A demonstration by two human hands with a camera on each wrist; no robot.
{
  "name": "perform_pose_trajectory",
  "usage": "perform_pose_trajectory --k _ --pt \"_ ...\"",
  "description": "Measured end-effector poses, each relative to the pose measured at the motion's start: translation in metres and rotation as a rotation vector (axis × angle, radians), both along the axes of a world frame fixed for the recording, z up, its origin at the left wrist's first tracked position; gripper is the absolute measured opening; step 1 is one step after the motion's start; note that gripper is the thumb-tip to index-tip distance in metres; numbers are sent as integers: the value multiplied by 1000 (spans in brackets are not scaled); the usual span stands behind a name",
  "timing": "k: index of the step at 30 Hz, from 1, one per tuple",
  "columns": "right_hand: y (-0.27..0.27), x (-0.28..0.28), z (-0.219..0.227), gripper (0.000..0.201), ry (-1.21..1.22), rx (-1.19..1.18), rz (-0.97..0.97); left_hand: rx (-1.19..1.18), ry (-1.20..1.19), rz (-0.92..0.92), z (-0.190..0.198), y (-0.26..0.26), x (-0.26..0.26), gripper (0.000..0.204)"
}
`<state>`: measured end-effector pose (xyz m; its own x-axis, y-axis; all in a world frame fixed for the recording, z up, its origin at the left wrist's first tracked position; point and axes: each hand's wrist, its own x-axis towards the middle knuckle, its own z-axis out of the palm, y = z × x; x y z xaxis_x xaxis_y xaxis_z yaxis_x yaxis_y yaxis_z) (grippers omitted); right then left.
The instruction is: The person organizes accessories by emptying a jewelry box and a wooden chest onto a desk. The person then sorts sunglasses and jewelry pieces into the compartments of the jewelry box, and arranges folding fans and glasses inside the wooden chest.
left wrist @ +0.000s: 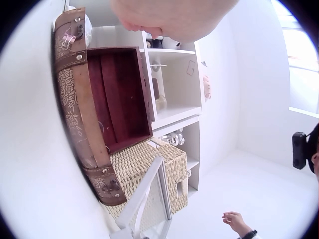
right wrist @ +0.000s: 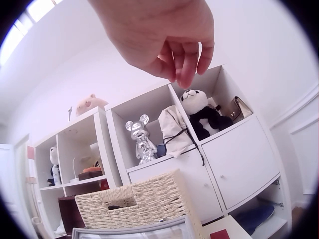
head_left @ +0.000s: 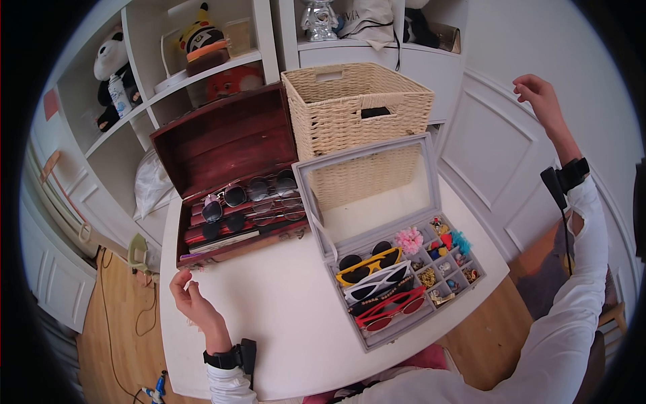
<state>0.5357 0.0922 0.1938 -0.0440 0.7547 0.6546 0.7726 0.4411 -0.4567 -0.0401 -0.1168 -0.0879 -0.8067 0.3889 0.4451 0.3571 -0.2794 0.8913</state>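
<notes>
My left hand (head_left: 198, 311) hovers by the table's left side, fingers loosely bent and holding nothing. Closest to it is a dark red wooden chest (head_left: 222, 145), lid raised, with several pairs of sunglasses (head_left: 259, 190) inside. My right hand (head_left: 540, 102) is lifted far out to the right, bare, its fingers drooping in the right wrist view. Between the hands lies a grey display case (head_left: 369, 342) with its clear lid up. Yellow sunglasses (head_left: 369, 266), white sunglasses (head_left: 377, 281) and red sunglasses (head_left: 390, 310) fill its left part; small trinkets and a pink scrunchie (head_left: 408, 240) sit at the right.
Behind the case stands a woven basket (head_left: 363, 111) on the white table (head_left: 269, 330). White shelves (right wrist: 115, 149) with a panda plush (right wrist: 202, 112) and a silver bear figure (right wrist: 142, 139) rise at the back. Cables (head_left: 108, 337) lie on the wooden floor at left.
</notes>
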Motion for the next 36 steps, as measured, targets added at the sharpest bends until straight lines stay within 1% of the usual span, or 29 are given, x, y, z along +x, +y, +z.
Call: perform_pose_trajectory --k 3,10,13,15,18,22,28,34,36 --pt "-3 5 -3 19 -10 -13 38 8 -7 -2 -1 1 -1 24" --pt "-10 9 -5 19 -14 -7 25 7 -29 -4 -1 0 -1 24" --pt "-13 7 -6 16 15 3 3 21 -34 -8 -4 1 -3 24" --pt "-13 9 -7 16 9 -4 -31 26 -41 -8 -3 1 -3 24" --pt "-12 13 -8 16 16 -1 -31 26 -40 -6 -4 1 -4 23" --pt "-5 21 -11 16 18 18 -10 6 -24 -3 -4 0 -4 24" --pt "-3 21 -20 16 24 -13 -29 -3 -19 1 -6 0 -6 25" --pt "-2 23 -25 16 23 -8 5 3 -22 3 -5 0 -7 25" --pt "-4 22 -24 16 16 -5 -32 5 -28 3 -5 0 -8 25"
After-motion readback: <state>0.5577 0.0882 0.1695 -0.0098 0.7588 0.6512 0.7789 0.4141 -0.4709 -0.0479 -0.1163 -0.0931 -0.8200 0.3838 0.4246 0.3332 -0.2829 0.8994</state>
